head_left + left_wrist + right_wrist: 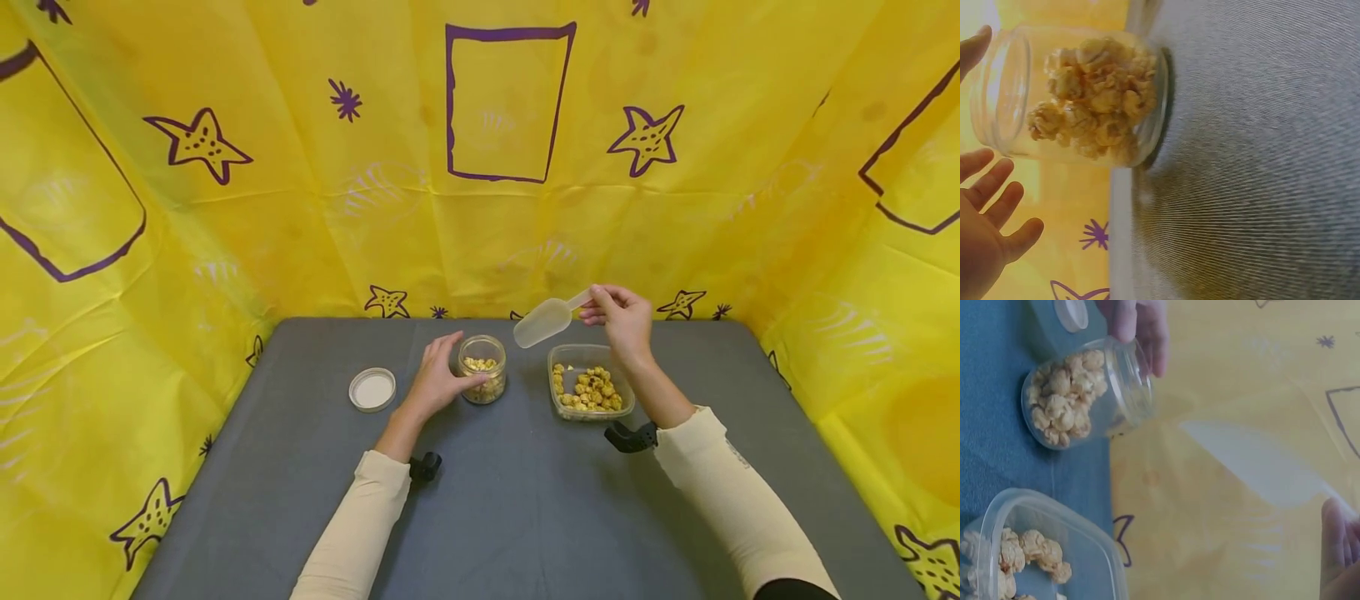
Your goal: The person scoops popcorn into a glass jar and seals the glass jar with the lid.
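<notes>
A clear jar [482, 371] partly filled with caramel popcorn [1100, 97] stands upright on the table. My left hand [438, 375] is spread beside it, the thumb at the jar's near side and the fingers loosely extended by the rim; firm contact cannot be made out. My right hand [622, 321] pinches the handle of a translucent scoop [545, 322], raised with its bowl angled down to the left. No popcorn shows in the scoop. Below that hand, a clear rectangular plastic container [555, 392] holds more popcorn [1032, 550].
A round white-topped lid [372, 389] lies on the grey table [487, 500] left of the jar. Yellow patterned cloth [390, 250] walls off the back and both sides. The rectangular container stands right of the jar, with a gap between them.
</notes>
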`<state>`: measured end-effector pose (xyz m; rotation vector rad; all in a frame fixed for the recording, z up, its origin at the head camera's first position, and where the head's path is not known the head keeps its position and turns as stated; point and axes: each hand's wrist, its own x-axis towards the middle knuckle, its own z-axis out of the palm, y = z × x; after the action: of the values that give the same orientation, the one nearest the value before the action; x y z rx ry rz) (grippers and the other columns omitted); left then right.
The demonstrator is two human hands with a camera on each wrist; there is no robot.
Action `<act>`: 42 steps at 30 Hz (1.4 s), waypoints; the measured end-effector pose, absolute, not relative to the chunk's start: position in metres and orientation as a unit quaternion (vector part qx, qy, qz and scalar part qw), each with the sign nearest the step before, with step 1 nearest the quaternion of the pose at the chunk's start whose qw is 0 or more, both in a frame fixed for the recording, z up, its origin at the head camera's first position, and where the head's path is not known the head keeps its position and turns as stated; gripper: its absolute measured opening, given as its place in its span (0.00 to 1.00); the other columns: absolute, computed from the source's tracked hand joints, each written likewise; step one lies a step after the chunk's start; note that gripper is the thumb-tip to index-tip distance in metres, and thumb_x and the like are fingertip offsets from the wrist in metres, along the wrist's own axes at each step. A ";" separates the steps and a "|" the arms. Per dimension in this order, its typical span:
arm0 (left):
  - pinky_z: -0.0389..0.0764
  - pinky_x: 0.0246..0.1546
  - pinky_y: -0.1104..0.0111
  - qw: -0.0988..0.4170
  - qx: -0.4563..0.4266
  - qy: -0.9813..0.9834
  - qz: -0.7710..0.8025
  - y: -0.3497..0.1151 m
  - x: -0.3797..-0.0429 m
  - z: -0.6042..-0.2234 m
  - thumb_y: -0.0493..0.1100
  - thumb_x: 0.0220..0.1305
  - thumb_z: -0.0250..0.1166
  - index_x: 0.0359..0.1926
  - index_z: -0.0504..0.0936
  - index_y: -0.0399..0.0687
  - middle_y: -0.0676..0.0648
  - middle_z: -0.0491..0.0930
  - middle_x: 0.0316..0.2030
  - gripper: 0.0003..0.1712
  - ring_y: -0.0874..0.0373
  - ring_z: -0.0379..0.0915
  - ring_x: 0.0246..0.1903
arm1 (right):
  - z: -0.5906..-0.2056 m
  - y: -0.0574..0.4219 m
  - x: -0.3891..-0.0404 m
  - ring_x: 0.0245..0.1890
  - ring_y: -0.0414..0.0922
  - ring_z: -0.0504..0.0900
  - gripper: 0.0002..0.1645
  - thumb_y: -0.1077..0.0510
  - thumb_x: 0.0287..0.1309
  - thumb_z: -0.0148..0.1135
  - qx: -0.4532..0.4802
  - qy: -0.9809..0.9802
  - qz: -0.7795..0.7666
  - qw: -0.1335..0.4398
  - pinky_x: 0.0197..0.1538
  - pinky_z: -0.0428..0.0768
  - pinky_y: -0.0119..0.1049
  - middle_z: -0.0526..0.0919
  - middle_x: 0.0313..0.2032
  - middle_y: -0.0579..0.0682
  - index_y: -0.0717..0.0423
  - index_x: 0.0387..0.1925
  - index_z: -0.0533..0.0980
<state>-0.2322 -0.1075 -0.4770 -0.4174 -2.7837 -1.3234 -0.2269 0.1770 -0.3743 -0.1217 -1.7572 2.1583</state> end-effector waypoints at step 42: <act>0.65 0.65 0.44 0.070 -0.217 -0.853 -0.469 -0.036 -0.209 -0.429 0.53 0.52 0.75 0.69 0.68 0.49 0.41 0.63 0.67 0.45 0.43 0.61 0.66 | -0.372 0.246 -0.186 0.14 0.43 0.83 0.05 0.64 0.55 0.68 -0.098 -0.537 0.808 0.223 0.21 0.82 0.33 0.85 0.19 0.52 0.66 0.30 0.83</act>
<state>-0.2088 -0.0362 -0.4295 -0.6535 -2.5672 -1.4123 -0.1857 0.2459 -0.3715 -0.2699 -1.4824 2.2305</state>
